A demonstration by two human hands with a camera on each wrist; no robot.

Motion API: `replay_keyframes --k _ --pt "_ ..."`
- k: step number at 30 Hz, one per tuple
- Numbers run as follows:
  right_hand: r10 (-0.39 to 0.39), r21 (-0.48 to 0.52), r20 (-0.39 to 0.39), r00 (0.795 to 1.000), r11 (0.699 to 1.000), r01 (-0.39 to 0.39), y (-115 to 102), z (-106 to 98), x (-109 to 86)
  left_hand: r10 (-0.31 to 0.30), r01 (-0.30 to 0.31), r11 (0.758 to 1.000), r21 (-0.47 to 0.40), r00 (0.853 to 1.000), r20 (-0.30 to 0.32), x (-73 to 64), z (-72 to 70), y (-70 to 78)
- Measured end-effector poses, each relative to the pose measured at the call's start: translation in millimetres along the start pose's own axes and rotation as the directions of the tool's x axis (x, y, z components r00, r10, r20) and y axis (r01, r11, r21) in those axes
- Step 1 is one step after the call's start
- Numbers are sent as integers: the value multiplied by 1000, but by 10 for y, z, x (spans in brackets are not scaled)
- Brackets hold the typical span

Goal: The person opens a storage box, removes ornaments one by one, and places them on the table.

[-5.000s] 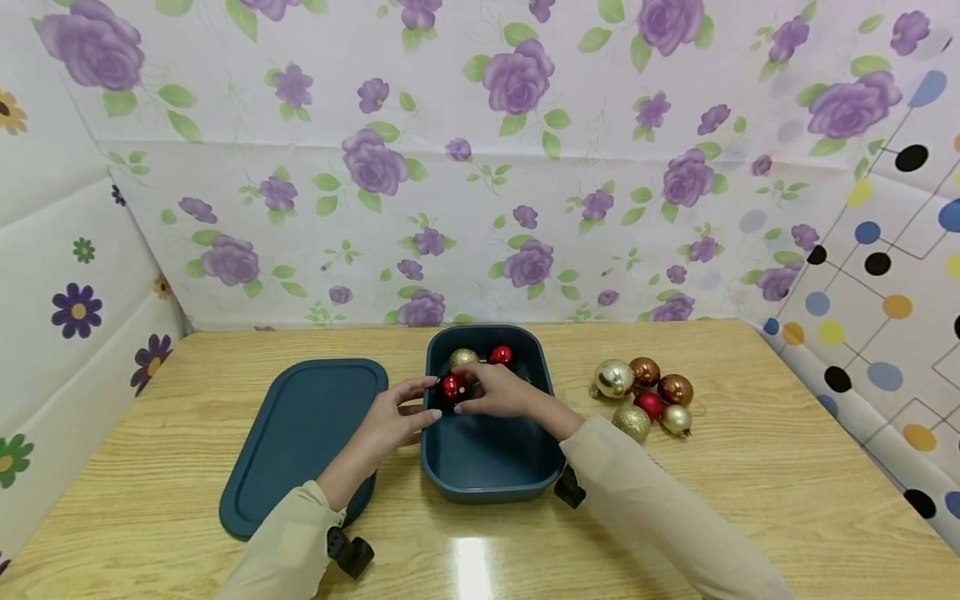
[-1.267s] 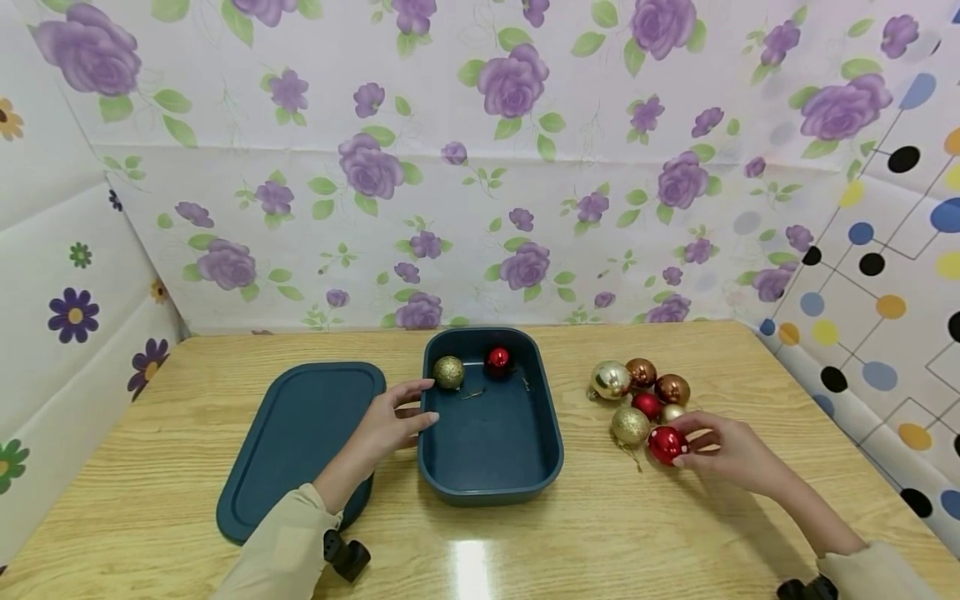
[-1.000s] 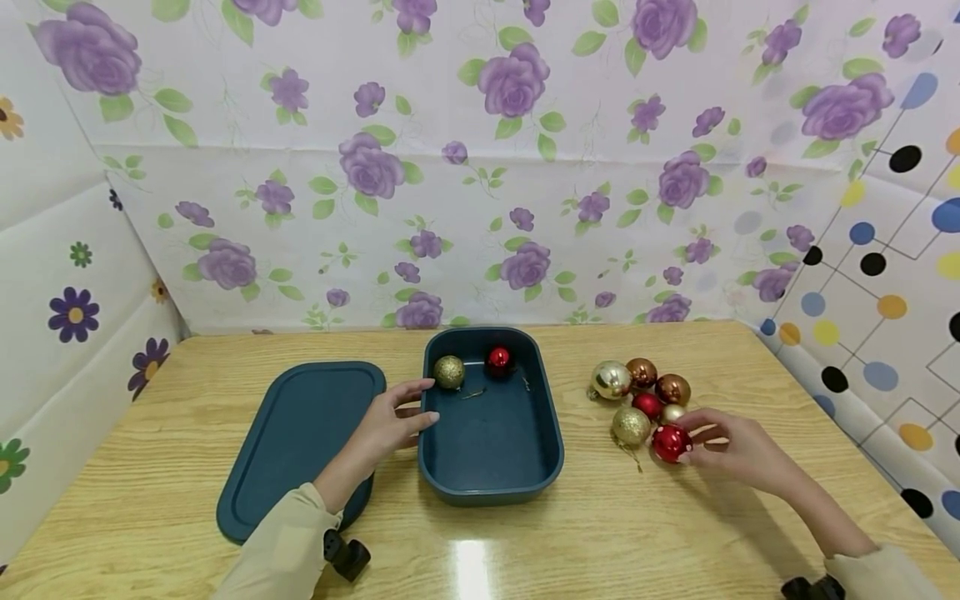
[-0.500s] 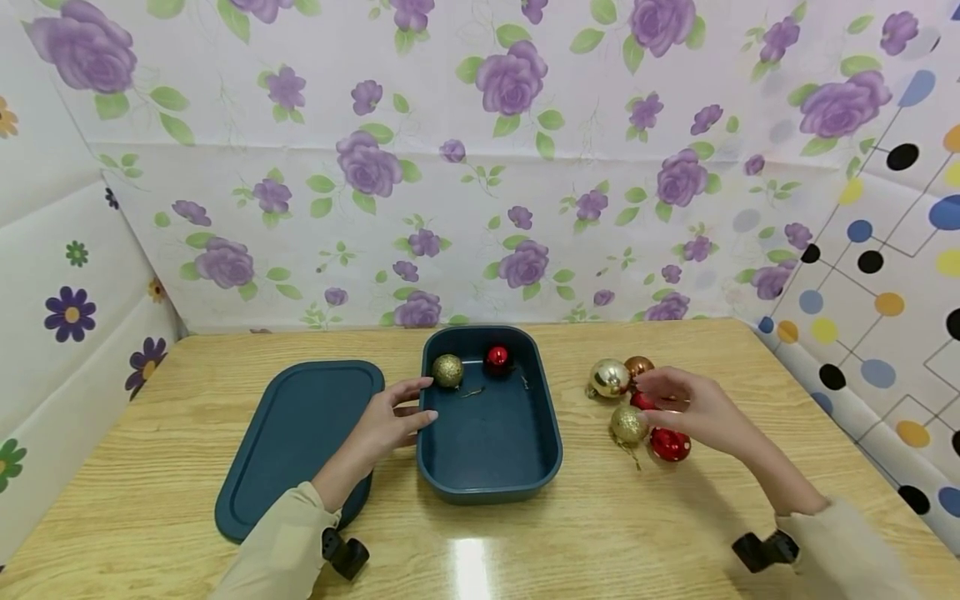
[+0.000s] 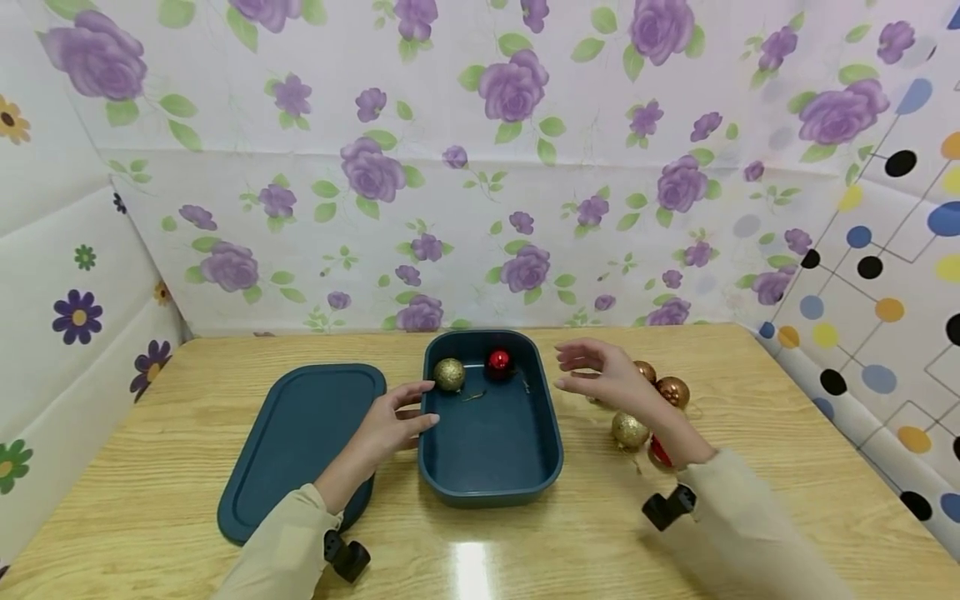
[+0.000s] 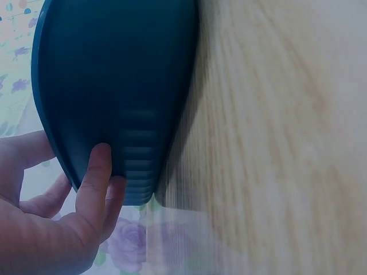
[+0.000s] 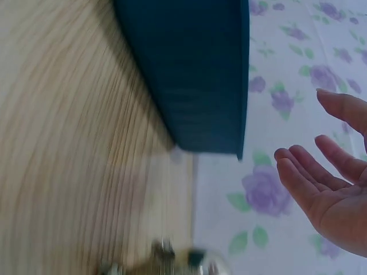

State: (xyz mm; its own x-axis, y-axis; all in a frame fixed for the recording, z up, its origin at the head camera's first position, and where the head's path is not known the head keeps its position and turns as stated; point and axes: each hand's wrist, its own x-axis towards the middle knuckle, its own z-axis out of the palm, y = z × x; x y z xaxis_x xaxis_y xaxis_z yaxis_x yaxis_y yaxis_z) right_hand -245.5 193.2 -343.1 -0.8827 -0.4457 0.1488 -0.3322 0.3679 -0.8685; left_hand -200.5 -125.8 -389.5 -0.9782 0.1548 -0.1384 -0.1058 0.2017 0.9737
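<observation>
A dark blue rectangular box (image 5: 491,498) stands on the table, open at the top. Inside, at its far end, lie a glittery gold bauble (image 5: 450,374) and a shiny red bauble (image 5: 498,362). My left hand (image 5: 386,427) holds the box's left wall, the rim passing between its fingers; in the left wrist view some fingertips (image 6: 101,150) lie against the outer wall. My right hand (image 5: 611,382) is in the air just right of the box, empty, fingers loosely bent. Under that arm, a red bauble (image 5: 660,452) is partly hidden.
A matching flat lid (image 5: 307,450) lies left of the box. Right of the box sits a group of baubles, among them a glittery gold one (image 5: 628,430) and a copper one (image 5: 673,390); my right arm covers some. Flowered cloth (image 5: 480,208) hangs behind the table.
My right hand took a red bauble out of the box, set it beside the group on the right, let go, and moved back left toward the box. My left hand stayed at the rim.
</observation>
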Motion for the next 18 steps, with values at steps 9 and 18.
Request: replay_keyframes --k 9,18 --pt "17 -8 138 990 1000 -16 -9 443 486 -6 6 1000 -2 1000 -2 9 -1 -13" --pt "36 -134 235 971 991 -5 13 788 730 -12 12 1000 11 1000 -13 8 23 1"
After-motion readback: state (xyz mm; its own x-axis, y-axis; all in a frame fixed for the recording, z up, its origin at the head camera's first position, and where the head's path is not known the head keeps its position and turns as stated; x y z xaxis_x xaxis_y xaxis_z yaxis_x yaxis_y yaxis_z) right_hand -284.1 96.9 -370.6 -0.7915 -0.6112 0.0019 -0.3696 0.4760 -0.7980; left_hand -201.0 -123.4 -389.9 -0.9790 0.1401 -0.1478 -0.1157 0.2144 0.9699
